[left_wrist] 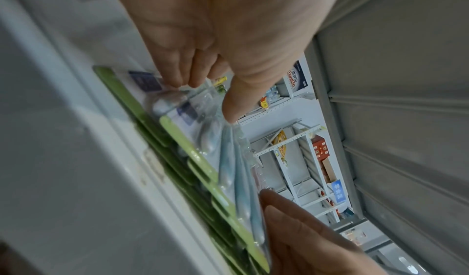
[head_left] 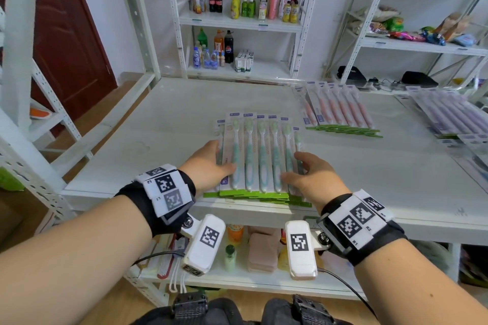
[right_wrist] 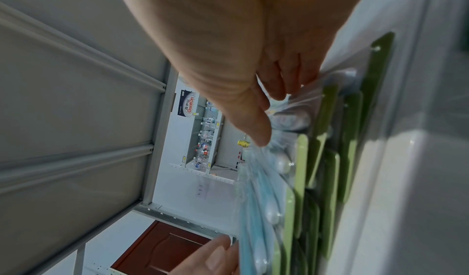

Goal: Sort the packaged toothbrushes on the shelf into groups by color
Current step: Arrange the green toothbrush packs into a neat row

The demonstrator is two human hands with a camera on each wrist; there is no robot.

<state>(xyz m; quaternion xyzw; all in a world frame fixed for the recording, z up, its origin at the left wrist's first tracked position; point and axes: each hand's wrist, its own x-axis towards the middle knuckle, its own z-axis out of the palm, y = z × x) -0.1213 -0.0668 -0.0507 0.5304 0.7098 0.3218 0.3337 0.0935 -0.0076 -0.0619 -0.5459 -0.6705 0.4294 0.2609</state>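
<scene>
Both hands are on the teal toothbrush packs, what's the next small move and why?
Probably press the left hand and right hand inward to square the teal packs: they still fan out unevenly, while the pink packs and purple packs already lie grouped.

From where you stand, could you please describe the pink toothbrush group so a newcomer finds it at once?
On the wide white shelf, look behind and right of the fanned green packaged toothbrushes that both hands touch. The pink packaged toothbrushes lie there untouched, between the green fan and purple packs at far right.
</scene>
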